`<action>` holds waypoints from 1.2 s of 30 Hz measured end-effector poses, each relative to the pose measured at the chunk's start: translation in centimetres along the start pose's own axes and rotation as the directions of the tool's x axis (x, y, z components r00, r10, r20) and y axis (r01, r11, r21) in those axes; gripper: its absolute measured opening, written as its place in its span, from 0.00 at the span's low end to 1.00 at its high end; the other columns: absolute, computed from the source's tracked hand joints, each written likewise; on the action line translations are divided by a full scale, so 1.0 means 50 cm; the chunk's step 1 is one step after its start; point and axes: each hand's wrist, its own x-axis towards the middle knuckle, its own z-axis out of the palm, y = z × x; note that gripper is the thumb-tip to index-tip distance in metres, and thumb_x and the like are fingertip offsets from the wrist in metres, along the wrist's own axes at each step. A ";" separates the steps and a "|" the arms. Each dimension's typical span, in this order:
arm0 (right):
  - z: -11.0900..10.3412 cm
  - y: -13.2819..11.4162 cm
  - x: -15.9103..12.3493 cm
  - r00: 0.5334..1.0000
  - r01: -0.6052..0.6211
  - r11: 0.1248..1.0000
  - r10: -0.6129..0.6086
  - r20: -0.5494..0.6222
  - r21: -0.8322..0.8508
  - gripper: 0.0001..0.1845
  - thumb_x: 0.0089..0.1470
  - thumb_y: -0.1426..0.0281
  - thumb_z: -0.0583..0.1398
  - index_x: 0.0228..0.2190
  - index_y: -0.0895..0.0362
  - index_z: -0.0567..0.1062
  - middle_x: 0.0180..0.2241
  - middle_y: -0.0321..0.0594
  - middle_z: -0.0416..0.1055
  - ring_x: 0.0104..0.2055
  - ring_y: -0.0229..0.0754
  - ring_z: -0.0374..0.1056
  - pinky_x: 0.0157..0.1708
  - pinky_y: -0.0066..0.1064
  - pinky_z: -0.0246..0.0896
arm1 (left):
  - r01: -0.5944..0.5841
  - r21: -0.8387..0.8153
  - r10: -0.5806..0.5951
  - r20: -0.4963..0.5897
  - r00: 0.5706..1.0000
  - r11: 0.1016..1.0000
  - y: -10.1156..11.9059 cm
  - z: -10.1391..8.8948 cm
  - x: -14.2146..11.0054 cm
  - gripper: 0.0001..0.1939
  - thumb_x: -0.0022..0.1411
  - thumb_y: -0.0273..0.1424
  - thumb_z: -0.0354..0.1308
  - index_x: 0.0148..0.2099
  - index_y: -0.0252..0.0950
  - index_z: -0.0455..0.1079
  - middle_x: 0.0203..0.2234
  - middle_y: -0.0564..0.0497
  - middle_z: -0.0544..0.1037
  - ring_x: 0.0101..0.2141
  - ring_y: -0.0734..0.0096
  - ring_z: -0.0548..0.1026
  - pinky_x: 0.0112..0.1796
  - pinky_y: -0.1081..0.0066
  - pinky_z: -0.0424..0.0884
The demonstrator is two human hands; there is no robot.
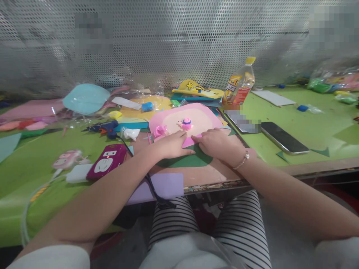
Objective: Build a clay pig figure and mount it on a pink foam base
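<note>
My left hand (175,145) lies with its fingers stretched over the near edge of a pink rounded paper sheet (157,118) with a cream centre. Opposite it, my right hand (217,145) presses its fingertips on a small magenta paper piece (189,142) at that edge; its fingers are partly bent, and I see nothing held in it. A pink and blue clay snail-like figure (187,122) sits on the cream area. Near my left hand is a crumpled pink lump (159,131). A dark green paper (187,160) shows below both hands.
Left of the sheet lie a glue gun (109,129) with its cord, a purple power bank-like box (106,162) and a white adapter (79,173). To the right are a phone (284,137) and a bottle (239,86). Lilac paper (165,185) overhangs the front table edge.
</note>
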 end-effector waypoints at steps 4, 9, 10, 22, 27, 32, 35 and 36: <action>0.006 -0.004 0.008 0.999 -0.030 1.000 0.030 0.021 0.007 0.20 0.61 0.69 0.45 0.48 0.57 0.71 0.30 0.48 0.74 0.32 0.45 0.68 0.31 0.34 0.47 | -0.003 0.002 0.003 -0.007 1.000 1.000 -0.002 0.001 0.000 0.43 0.57 0.56 0.42 0.62 0.27 0.51 0.62 0.36 0.53 0.59 0.53 0.56 0.55 0.63 0.56; 0.012 0.014 0.007 0.997 -0.070 0.985 0.065 0.038 0.159 0.22 0.59 0.71 0.46 0.51 0.58 0.69 0.34 0.49 0.74 0.35 0.44 0.69 0.32 0.33 0.51 | -0.020 0.005 0.020 -0.025 0.999 1.000 -0.013 0.013 0.005 0.45 0.56 0.59 0.40 0.63 0.29 0.50 0.63 0.37 0.52 0.60 0.53 0.56 0.55 0.63 0.56; 0.013 0.019 0.005 0.996 -0.093 0.973 0.089 0.027 0.209 0.22 0.59 0.71 0.46 0.53 0.57 0.67 0.36 0.48 0.74 0.36 0.44 0.69 0.33 0.32 0.52 | -0.019 0.005 0.019 -0.026 0.999 1.000 -0.015 0.016 0.006 0.46 0.55 0.60 0.39 0.63 0.29 0.49 0.63 0.38 0.51 0.60 0.53 0.55 0.55 0.62 0.56; -0.005 0.011 0.002 0.992 -0.020 0.977 -0.007 0.128 0.211 0.20 0.58 0.73 0.45 0.48 0.58 0.69 0.37 0.49 0.75 0.36 0.46 0.71 0.29 0.31 0.52 | 0.003 0.004 -0.003 -0.011 1.000 1.000 -0.007 0.006 0.001 0.44 0.57 0.58 0.40 0.63 0.28 0.50 0.63 0.38 0.51 0.61 0.53 0.54 0.56 0.62 0.55; -0.018 0.001 -0.004 0.994 -0.035 0.998 0.029 0.108 0.054 0.21 0.59 0.72 0.45 0.50 0.60 0.69 0.31 0.51 0.75 0.33 0.49 0.71 0.27 0.33 0.50 | -0.001 0.003 0.001 -0.007 1.000 1.000 -0.005 0.005 0.000 0.44 0.57 0.57 0.41 0.63 0.28 0.50 0.63 0.37 0.51 0.60 0.53 0.54 0.56 0.62 0.55; 0.000 0.007 -0.003 0.997 -0.048 0.972 0.032 0.072 0.229 0.22 0.58 0.73 0.46 0.52 0.56 0.67 0.38 0.47 0.75 0.36 0.44 0.71 0.30 0.30 0.53 | -0.030 0.005 0.030 -0.031 0.999 1.000 -0.014 0.014 0.003 0.47 0.56 0.59 0.39 0.64 0.26 0.47 0.63 0.36 0.49 0.62 0.54 0.50 0.58 0.63 0.50; 0.010 0.010 0.002 0.997 -0.014 0.964 -0.006 0.074 0.265 0.21 0.57 0.73 0.46 0.51 0.56 0.68 0.39 0.47 0.75 0.36 0.43 0.70 0.31 0.30 0.53 | -0.032 0.009 0.032 -0.025 0.999 0.999 -0.016 0.017 0.005 0.46 0.57 0.58 0.39 0.64 0.26 0.47 0.63 0.35 0.49 0.62 0.55 0.50 0.57 0.63 0.52; 0.011 0.011 0.003 0.996 -0.001 0.966 -0.021 0.083 0.259 0.21 0.57 0.73 0.46 0.50 0.57 0.68 0.38 0.47 0.75 0.35 0.43 0.70 0.30 0.30 0.53 | -0.029 0.010 0.029 -0.020 0.999 1.000 -0.016 0.018 0.005 0.45 0.57 0.58 0.39 0.64 0.26 0.48 0.63 0.35 0.50 0.62 0.54 0.51 0.57 0.63 0.53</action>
